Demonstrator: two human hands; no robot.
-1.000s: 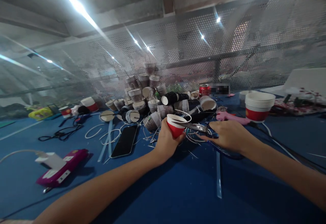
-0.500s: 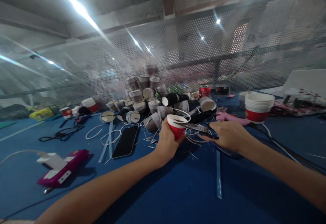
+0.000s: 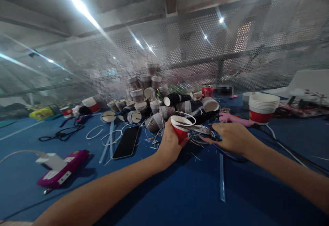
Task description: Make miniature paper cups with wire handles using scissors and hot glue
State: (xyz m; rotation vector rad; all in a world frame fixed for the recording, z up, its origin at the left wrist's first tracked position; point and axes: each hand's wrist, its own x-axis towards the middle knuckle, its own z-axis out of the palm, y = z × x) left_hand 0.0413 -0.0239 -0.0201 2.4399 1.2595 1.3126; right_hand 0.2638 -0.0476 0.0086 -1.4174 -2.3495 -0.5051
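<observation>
A red and white paper cup (image 3: 181,134) is gripped in my left hand (image 3: 168,146), tilted with its mouth toward the right. From its top a thin white ring-like strip (image 3: 194,117) curls away, partly cut from the rim. My right hand (image 3: 231,138) is closed around the handles of a pair of scissors (image 3: 200,129), whose metal blades reach across the cup just below the rim. White cut strips and scraps (image 3: 154,142) lie on the blue table beneath. A pink glue gun (image 3: 233,119) lies behind my right hand.
Wrapped cups (image 3: 137,96) are heaped at the back middle. Stacked paper cups (image 3: 263,108) and a red can (image 3: 207,91) stand at the right. A black phone (image 3: 126,142), a purple power strip (image 3: 65,169) and a clear glue stick (image 3: 222,178) lie nearer.
The cup has tipped a little more toward the right in my left hand. The scissors stay across its upper part, and the loose strip has shifted slightly right.
</observation>
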